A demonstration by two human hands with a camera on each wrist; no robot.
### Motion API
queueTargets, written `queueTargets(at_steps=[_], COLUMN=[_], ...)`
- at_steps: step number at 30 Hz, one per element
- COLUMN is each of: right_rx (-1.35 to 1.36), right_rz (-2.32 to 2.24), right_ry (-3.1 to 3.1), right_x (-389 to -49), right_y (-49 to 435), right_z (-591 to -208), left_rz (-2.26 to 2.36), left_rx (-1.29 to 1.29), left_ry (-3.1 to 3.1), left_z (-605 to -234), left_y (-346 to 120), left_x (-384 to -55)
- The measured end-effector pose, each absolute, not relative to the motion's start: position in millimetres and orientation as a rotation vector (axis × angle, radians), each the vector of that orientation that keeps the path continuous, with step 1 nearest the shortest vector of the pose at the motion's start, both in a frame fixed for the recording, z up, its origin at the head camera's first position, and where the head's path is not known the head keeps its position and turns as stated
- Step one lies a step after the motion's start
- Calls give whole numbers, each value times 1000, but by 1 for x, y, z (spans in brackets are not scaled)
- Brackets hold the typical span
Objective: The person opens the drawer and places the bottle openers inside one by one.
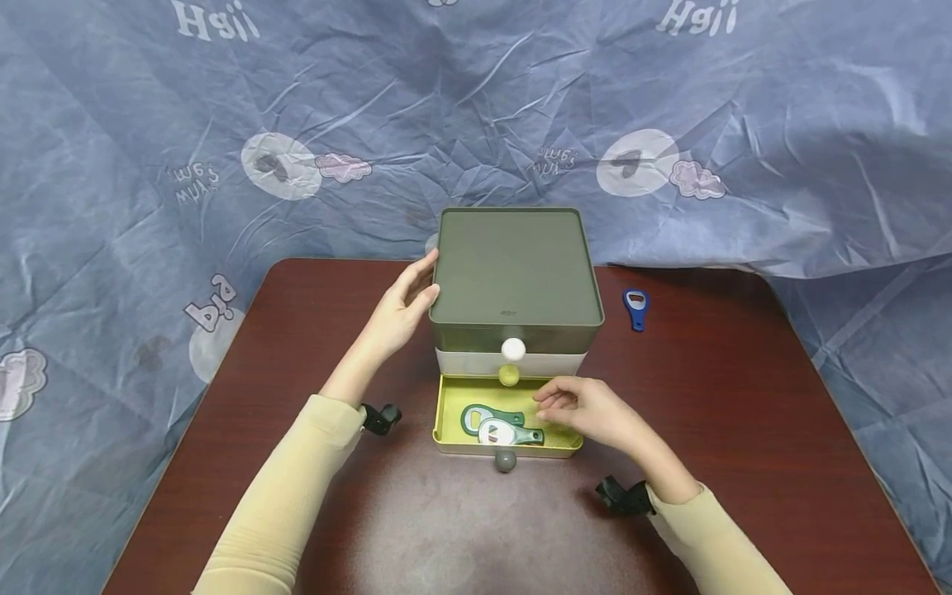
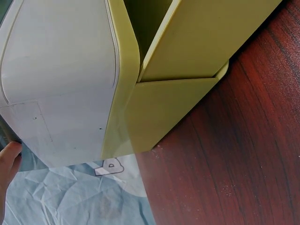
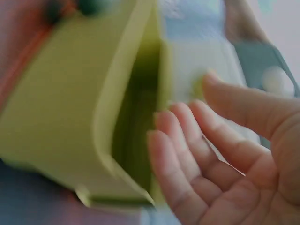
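Note:
A small drawer unit with a dark green top stands on the table, its lowest, yellow drawer pulled out. Inside that drawer lie a green bottle opener and, partly over it, a bottle opener with a white round face. The left hand rests its fingers against the unit's upper left side; only fingertips show in the left wrist view. Over the drawer's right part hovers the right hand, fingers loosely bent with nothing between them. The right wrist view, somewhat blurred, shows its empty palm.
A blue bottle opener lies on the brown table, right of the unit. Round knobs, including a white one and a grey one, stick out from the drawer fronts. A blue-grey printed cloth hangs behind.

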State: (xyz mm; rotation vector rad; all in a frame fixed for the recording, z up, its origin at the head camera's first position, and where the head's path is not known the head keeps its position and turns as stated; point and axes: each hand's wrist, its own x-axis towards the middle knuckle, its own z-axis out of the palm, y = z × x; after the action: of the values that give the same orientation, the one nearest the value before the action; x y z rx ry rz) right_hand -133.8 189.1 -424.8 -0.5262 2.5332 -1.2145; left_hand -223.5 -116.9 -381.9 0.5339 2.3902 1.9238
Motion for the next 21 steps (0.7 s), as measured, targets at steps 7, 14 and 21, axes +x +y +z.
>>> queueTargets(at_steps=[7,14,21], right_rx=[-317,-12,490], right_rz=[-1200,-1449,-2173], right_ry=[2564,2670,2493], right_x=[-154,-187,-226], right_y=[249,294,303], right_z=[-408,-428,-457], left_rz=[1926,1901,1900], left_rx=[528,525,514], left_ry=[2387,2384,2392], left_z=[-382,-381,-381], left_y=[-117,-117,-117], left_x=[-223,-223,-221])
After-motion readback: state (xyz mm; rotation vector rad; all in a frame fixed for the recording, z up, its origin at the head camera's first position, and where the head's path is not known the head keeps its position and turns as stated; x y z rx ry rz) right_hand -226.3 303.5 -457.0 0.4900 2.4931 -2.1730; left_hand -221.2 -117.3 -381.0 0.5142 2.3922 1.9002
